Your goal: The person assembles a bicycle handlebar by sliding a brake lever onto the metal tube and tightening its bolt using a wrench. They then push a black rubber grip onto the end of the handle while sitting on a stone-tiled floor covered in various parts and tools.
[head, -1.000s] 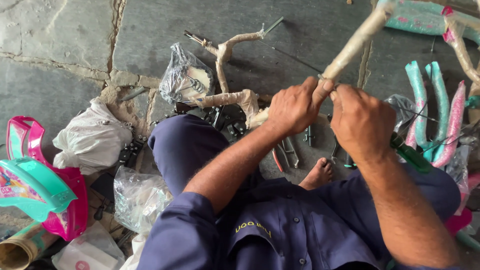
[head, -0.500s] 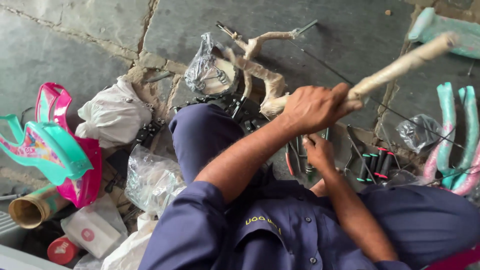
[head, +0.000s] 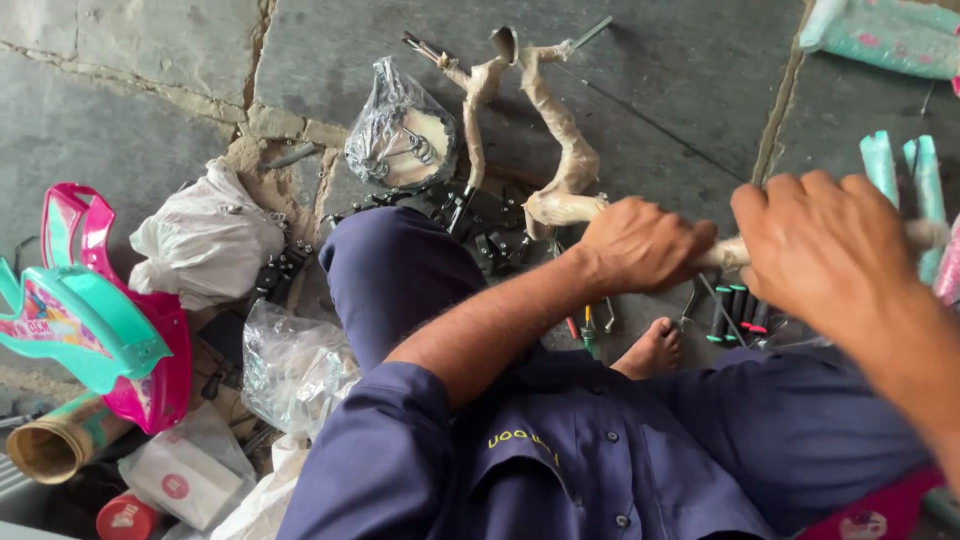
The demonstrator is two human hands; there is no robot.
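Gripping the paper-wrapped frame tube (head: 730, 255) above the lap, the left hand (head: 640, 245) steadied it while the right hand (head: 820, 250) closed its fingers further along, beside screwdrivers (head: 735, 310) on the floor (head: 650, 90).

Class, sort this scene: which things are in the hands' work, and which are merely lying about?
In hand: left hand, right hand, paper-wrapped frame.

Lying about: clear parts bag, white bag, teal and pink plastic panels, cardboard tube.

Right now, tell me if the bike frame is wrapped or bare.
Wrapped: tan paper covers the bike frame tubes, and the left hand grips one.
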